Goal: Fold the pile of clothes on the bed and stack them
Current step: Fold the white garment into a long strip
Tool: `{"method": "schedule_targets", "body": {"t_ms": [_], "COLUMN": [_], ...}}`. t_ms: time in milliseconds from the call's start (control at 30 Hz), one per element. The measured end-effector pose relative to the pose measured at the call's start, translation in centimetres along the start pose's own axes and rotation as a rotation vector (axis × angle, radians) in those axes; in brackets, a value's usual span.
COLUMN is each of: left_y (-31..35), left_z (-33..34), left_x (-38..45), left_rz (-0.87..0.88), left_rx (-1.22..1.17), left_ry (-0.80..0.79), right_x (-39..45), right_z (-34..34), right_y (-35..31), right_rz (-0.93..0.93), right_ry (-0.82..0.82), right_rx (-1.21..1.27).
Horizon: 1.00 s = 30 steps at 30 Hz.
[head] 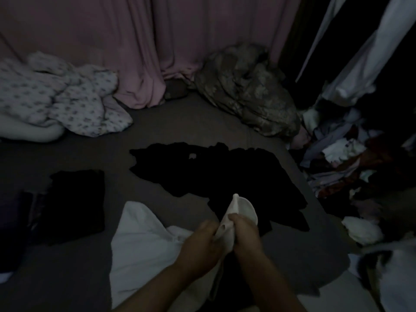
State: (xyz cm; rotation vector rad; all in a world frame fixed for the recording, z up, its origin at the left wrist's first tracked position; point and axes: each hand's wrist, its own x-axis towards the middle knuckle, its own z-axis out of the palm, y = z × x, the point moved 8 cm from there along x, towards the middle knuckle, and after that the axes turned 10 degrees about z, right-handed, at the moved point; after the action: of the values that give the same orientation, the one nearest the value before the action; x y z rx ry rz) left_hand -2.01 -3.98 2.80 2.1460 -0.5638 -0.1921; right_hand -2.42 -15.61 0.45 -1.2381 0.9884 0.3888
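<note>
Nearest are two bare arms reaching out over the bed [67,278]. The left hand [202,242] and the right hand [244,233] are close together, and both pinch a small white piece of clothing [236,210]. It sticks up between them, held above the bed. The room is very dark, so I cannot tell what kind of clothing it is.

Just left of the hands lies a bigger white cloth [144,244], spread flat. Behind the hands is a loose black heap of clothes [225,174], not folded yet. On the near left is a dark folded stack [76,203]. Far off sit a spotted blanket [56,97] on the left and a lumpy bundle [245,91] on the right, by a pink curtain [135,41]. More mixed clothes [349,163] lie off the right side of the bed.

I think the person is folding the small white piece now. Next it needs folding in half neatly and laying down on a stack. Most of the black heap is still waiting.
</note>
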Motion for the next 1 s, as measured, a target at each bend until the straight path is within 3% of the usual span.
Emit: {"method": "schedule_targets", "body": {"t_ms": [133, 200, 267, 367, 467, 567, 633, 733, 867, 933, 1000], "left_y": [3.7, 5.6, 7.5, 8.4, 9.6, 14.4, 18.2, 22.2, 22.7, 21.6, 21.2], "left_z": [-4.6, -7.6, -11.5, -17.4, -22.4, -26.4, -28.6, -32.0, -35.3, -36.1, -36.3], "left_x": [-1.1, -1.2, -1.1, -0.5, 0.3, 1.5, 2.2, 3.3, 4.9, 5.4, 5.3], "left_rz": [0.088, 0.178, 0.249, 0.211, 0.281, 0.480, 0.596, 0.654, 0.450, 0.296, 0.253], "left_rx": [-0.118, 0.000, 0.096, 0.039, -0.031, -0.024, 0.026, 0.070, 0.422, 0.614, 0.656], "left_ry": [-0.044, -0.014, 0.136, 0.350, 0.386, 0.258, 0.165, 0.140, 0.205, 0.237, 0.283], "right_x": [-4.3, -6.0, -8.1, -11.4, -14.2, -18.6, -22.3, -27.8, -30.8, -30.1, -28.6], "right_z": [2.8, 4.8, 7.1, 9.3, 7.2, 5.5, 7.1, 11.1, 12.4, 12.4, 12.3], "right_y": [-4.0, -5.8, -7.4, -9.7, -14.0, -19.7, -22.7, -25.0, -28.3, -29.1, -29.8], "right_rz": [-0.088, -0.114, -0.146, -0.236, -0.604, -1.027, -1.193, -1.133, -1.171, -1.050, -0.938], "right_ry": [-0.051, -0.134, -0.210, -0.351, -0.258, -0.099, -0.162, -0.439, -0.402, -0.454, -0.507], "right_rx": [0.063, 0.086, 0.098, 0.152, 0.000, -0.351, -0.608, -0.832, -0.908, -0.852, -0.706]}}
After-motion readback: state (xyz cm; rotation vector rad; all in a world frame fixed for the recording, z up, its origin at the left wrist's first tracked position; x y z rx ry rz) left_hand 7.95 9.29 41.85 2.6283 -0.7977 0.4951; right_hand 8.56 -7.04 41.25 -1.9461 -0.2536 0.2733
